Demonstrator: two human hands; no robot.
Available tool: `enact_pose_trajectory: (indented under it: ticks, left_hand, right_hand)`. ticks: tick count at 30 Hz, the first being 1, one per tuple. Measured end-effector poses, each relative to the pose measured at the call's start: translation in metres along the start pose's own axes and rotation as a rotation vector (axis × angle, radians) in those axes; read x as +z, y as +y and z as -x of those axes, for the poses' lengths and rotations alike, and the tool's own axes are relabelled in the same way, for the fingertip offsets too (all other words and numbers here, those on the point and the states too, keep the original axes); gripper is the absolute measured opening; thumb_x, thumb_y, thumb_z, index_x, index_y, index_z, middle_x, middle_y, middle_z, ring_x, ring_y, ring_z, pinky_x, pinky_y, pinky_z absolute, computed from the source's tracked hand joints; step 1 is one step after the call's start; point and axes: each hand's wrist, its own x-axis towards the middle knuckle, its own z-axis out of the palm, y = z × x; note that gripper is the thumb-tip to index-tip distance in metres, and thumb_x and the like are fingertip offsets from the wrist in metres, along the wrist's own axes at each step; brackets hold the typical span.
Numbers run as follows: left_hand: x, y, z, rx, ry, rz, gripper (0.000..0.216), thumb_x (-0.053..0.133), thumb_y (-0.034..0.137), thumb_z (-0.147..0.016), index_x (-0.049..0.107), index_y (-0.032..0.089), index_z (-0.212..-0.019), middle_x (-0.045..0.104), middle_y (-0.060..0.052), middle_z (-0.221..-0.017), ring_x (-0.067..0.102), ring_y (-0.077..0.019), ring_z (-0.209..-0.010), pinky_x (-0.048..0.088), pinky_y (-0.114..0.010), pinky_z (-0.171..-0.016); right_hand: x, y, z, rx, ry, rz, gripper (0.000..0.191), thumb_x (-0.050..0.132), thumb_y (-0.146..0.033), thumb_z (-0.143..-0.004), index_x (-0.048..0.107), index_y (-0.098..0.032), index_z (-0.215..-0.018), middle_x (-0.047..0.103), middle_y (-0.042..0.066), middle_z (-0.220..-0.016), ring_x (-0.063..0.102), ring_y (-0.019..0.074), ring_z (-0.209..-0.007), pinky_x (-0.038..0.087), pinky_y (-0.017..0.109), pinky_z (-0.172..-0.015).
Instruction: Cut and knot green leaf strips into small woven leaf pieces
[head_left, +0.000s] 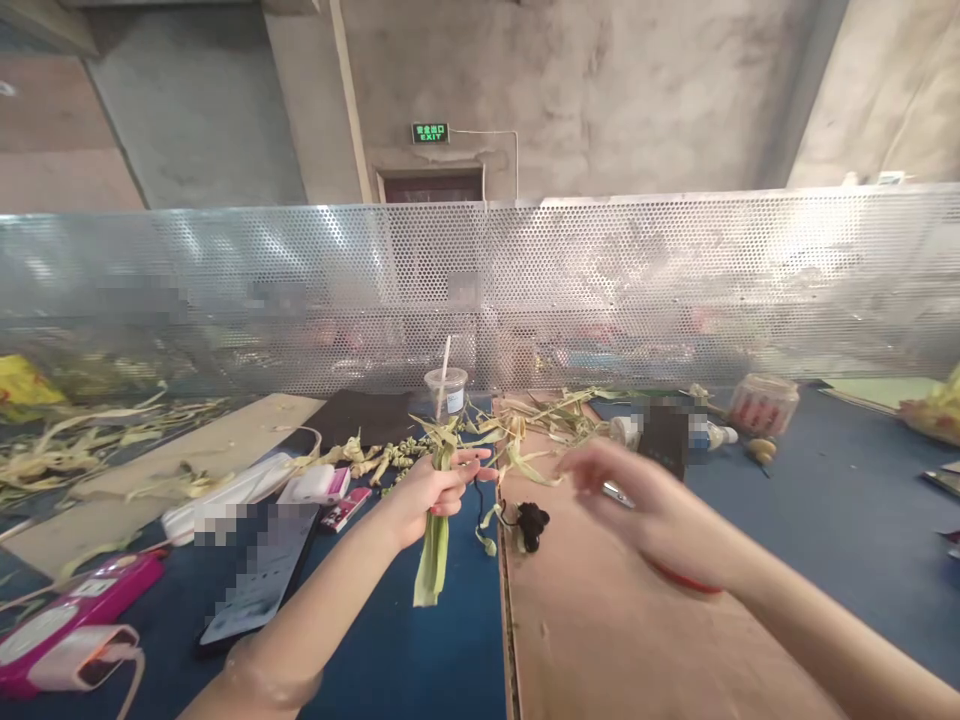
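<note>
Green leaf strip (pixel 431 570) hangs gripped in the half-curled left fingers (pixel 450 479).

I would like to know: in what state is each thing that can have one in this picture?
Left hand: closed around a leaf strip
Leaf strip: held, lower end hanging free
Right hand: blurred, grip unclear
Phone: face up, screen lit
Plastic cup: upright, straw standing in it
Exit sign: lit
Pale pink charger: cable plugged in
Black bundle: lying on the wooden board
</note>
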Motion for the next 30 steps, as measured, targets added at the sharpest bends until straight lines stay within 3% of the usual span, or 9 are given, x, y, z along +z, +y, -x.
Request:
enact_pose_trajectory:
  ticks: [4,6,9,12,17,21,24,27,30]
  left_hand:
    - [0.0,-0.004,-0.001,-0.005,0.009,0.051,0.014,0.063,0.018,-0.074,0.063,0.01,-0.085,0.065,-0.012,-0.085,0.018,0.0034,-0.037,0.015,-0.013,-0.034]
    - [0.001,-0.007,-0.001,-0.014,0.005,0.077,0.01,0.064,0.018,-0.073,0.059,0.01,-0.076,0.065,-0.011,-0.082,0.018,0.0034,-0.036,0.014,-0.013,-0.034]
    - [0.006,-0.009,0.0,-0.007,-0.02,0.101,0.014,0.065,0.021,-0.074,0.055,0.012,-0.073,0.065,-0.009,-0.08,0.018,0.0031,-0.036,0.013,-0.014,-0.034]
    - [0.012,-0.009,0.002,0.016,-0.004,0.102,0.017,0.067,0.023,-0.072,0.053,0.013,-0.075,0.064,-0.005,-0.075,0.017,0.0029,-0.036,0.012,-0.014,-0.035]
    - [0.02,-0.009,0.004,0.004,0.081,0.101,0.026,0.072,0.028,-0.065,0.051,0.014,-0.073,0.055,0.003,-0.057,0.016,0.0016,-0.035,0.01,-0.016,-0.035]
    - [0.017,-0.01,0.004,0.0,0.098,0.082,0.025,0.07,0.029,-0.067,0.051,0.014,-0.075,0.055,0.003,-0.062,0.015,0.0013,-0.036,0.009,-0.017,-0.036]
    - [0.014,-0.01,0.001,0.011,0.118,0.049,0.023,0.067,0.031,-0.07,0.053,0.014,-0.078,0.046,0.007,-0.053,0.013,0.0,-0.036,0.009,-0.018,-0.036]
    - [0.014,-0.013,-0.001,0.011,0.194,-0.09,0.026,0.062,0.039,-0.072,0.055,0.014,-0.078,0.031,0.011,-0.043,0.013,-0.0016,-0.035,0.011,-0.018,-0.036]
    - [0.022,-0.017,-0.001,0.048,0.225,-0.277,0.022,0.06,0.036,-0.072,0.053,0.015,-0.073,0.046,0.005,-0.053,0.031,-0.004,-0.039,0.02,-0.019,-0.037]
  right_hand:
    - [0.043,0.023,-0.009,-0.077,-0.183,0.179,0.037,0.062,-0.029,-0.071,0.055,-0.024,-0.107,0.056,0.007,-0.101,0.049,0.0246,-0.096,0.042,0.04,-0.082]
    - [0.058,0.036,-0.015,-0.034,-0.165,0.271,0.034,0.059,-0.025,-0.072,0.055,-0.022,-0.106,0.057,0.008,-0.099,0.048,0.026,-0.095,0.04,0.043,-0.082]
    - [0.06,0.038,-0.024,0.059,-0.011,0.326,0.032,0.053,-0.019,-0.075,0.053,-0.018,-0.107,0.055,0.012,-0.106,0.046,0.0284,-0.098,0.037,0.046,-0.082]
    - [0.052,0.01,-0.031,0.047,0.041,0.049,0.019,0.048,-0.024,-0.082,0.057,-0.019,-0.097,0.057,0.008,-0.099,0.048,0.0231,-0.094,0.039,0.04,-0.082]
    - [0.06,-0.037,-0.036,0.104,-0.235,-0.699,0.028,0.044,-0.041,-0.086,0.057,-0.016,-0.086,0.062,0.003,-0.083,0.055,0.0149,-0.077,0.042,0.028,-0.073]
    - [0.068,-0.036,-0.034,0.135,-0.222,-0.822,0.032,0.044,-0.041,-0.087,0.058,-0.014,-0.076,0.064,0.004,-0.074,0.055,0.0129,-0.068,0.042,0.026,-0.068]
    - [0.056,-0.032,-0.033,0.157,-0.166,-0.786,0.034,0.039,-0.041,-0.089,0.058,-0.015,-0.079,0.06,0.001,-0.059,0.049,0.0104,-0.052,0.04,0.024,-0.055]
    - [0.039,-0.037,-0.032,-0.007,-0.131,-0.623,0.031,0.039,-0.036,-0.09,0.06,-0.017,-0.078,0.062,0.003,-0.069,0.054,0.0117,-0.06,0.043,0.024,-0.059]
    - [0.032,-0.048,-0.027,-0.349,-0.22,-0.368,0.021,0.041,-0.024,-0.089,0.062,-0.02,-0.089,0.058,0.006,-0.111,0.058,0.015,-0.092,0.044,0.026,-0.08]
